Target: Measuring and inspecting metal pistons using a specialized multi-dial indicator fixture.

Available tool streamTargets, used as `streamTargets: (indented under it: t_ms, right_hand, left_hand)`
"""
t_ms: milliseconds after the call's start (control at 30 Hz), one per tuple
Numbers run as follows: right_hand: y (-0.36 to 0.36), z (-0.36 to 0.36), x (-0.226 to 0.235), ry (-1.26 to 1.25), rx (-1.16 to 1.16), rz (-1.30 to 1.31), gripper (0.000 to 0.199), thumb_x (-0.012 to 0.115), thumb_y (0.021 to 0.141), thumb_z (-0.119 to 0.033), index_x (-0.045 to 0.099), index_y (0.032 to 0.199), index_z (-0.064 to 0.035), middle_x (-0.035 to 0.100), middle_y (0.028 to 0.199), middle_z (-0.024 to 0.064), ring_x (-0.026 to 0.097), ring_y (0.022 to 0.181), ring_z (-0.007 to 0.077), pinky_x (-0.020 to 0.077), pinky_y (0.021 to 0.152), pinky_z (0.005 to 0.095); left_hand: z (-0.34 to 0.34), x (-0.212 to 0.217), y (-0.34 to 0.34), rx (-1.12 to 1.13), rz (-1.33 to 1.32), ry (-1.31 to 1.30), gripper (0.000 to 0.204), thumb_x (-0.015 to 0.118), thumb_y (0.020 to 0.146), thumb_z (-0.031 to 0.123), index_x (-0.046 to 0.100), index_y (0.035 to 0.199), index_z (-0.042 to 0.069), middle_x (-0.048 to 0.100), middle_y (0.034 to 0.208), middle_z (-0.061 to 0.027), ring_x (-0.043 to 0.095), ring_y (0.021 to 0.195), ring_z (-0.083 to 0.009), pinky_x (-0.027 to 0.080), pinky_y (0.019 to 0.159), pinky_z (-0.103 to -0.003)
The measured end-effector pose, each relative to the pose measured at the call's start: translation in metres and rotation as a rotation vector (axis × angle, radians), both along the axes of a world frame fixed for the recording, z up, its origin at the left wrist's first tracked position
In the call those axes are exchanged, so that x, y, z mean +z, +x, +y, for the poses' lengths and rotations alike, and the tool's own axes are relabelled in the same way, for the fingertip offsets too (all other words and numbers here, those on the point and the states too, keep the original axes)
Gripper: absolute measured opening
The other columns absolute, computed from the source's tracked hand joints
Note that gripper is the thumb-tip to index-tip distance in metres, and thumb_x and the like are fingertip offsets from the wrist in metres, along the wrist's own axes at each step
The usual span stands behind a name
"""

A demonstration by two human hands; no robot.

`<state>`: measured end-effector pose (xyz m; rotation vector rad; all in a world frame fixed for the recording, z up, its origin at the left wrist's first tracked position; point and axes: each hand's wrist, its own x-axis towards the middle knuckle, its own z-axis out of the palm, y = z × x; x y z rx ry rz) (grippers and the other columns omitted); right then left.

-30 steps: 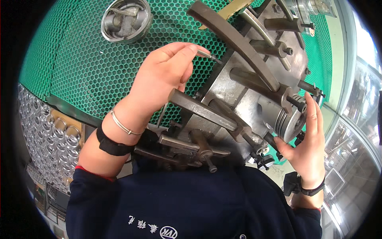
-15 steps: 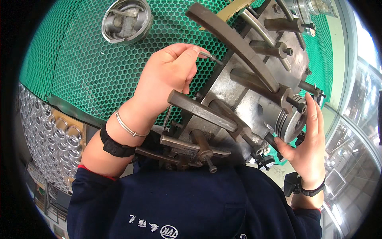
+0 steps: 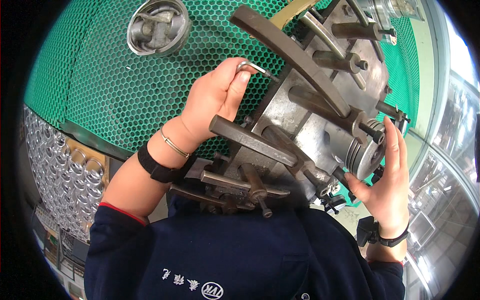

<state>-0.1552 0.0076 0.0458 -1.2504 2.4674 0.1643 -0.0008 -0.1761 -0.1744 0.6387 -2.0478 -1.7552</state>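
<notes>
My left hand (image 3: 212,97) is closed on a bent hex key (image 3: 254,66), the thumb pressed along it. The key's far end meets a screw (image 3: 273,77) at the left side of the steel fixture (image 3: 267,107). On the fixture's right, my right hand (image 3: 389,192) has its thumb and fingers at the rim of a metal piston (image 3: 371,159) with ring grooves. That piston sits against the fixture, its side partly hidden by a clamp post (image 3: 330,111). A long dark clamp bar (image 3: 290,55) slants above the key.
Another piston (image 3: 159,27) lies on the green honeycomb mat (image 3: 110,90) at the far left. Several posts and bars, such as a near bar (image 3: 252,140), stick up from the fixture. Rows of shiny metal parts (image 3: 55,175) fill a rack at left. Glass jars (image 3: 395,10) stand far right.
My left hand has rotated and its forearm has shifted right; the hex key's bend now shows above the thumb. My right hand and the piston it touches stay in place.
</notes>
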Motion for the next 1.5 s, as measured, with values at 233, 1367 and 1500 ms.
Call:
streamTargets:
  t_ms: [233,1367,1500]
  right_hand:
    - [0.0,0.0,0.001,0.011,0.004,0.011,0.104,0.084,0.051,-0.005,0.035,0.143,-0.0094,0.047,0.132,0.0189,0.055,0.115,0.0375,0.0497,0.094,0.0411]
    - [-0.038,-0.035,0.006,0.04,-0.031,0.061,0.091,0.083,0.065,-0.021,0.035,0.14,-0.0042,0.049,0.13,0.0257,0.057,0.112,0.0409,0.0499,0.092,0.044]
    - [-0.05,-0.044,0.03,0.014,0.105,0.035,0.086,0.082,0.068,-0.021,0.038,0.139,-0.0034,0.052,0.128,0.0244,0.057,0.111,0.039,0.0496,0.091,0.042]
  left_hand:
    - [-0.005,-0.007,-0.01,0.069,0.001,-0.403,0.039,0.063,0.079,0.01,0.051,0.115,0.003,0.063,0.078,-0.0121,0.063,0.069,-0.0299,0.05,0.062,-0.037]
    - [-0.048,0.023,-0.057,-0.099,0.059,0.864,0.029,0.052,0.096,0.024,0.067,0.11,0.003,0.041,0.068,0.0082,0.033,0.06,-0.0032,0.027,0.054,-0.02]
    - [-0.048,0.021,-0.058,-0.156,0.096,0.888,0.029,0.051,0.097,0.025,0.067,0.11,0.004,0.048,0.073,0.0065,0.039,0.062,-0.0036,0.032,0.055,-0.02]
